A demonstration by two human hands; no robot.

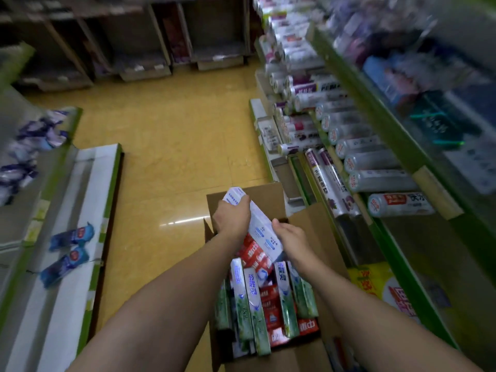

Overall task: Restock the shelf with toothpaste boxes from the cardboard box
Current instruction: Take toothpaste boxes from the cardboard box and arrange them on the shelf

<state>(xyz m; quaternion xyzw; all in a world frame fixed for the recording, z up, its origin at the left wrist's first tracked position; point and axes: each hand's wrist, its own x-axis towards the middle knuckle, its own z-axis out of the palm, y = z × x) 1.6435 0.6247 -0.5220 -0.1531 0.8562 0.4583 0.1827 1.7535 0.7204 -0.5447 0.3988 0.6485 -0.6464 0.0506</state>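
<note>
aisle floor [174, 146]: lying open between the left shelf [88, 189] and the cardboard box [271, 202].
box mouth: packed toothpaste boxes [255, 299] are filling it, standing tight together.
above box: left hand [232, 213] and right hand [291, 237] are gripping a white toothpaste box [261, 224], blocking the far end.
box sides: flaps are standing up at far and right edges.
right shelf [434, 242]: rolls [375, 181] are crowding the upper tiers.
left shelf ledge: two blue packets [71, 236] are lying near the middle.

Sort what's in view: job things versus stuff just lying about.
Job: white toothpaste box, held by left hand and right hand; cardboard box; toothpaste boxes inside it.
Lying about: plastic-wrap rolls at right; blue packets at left.
</note>
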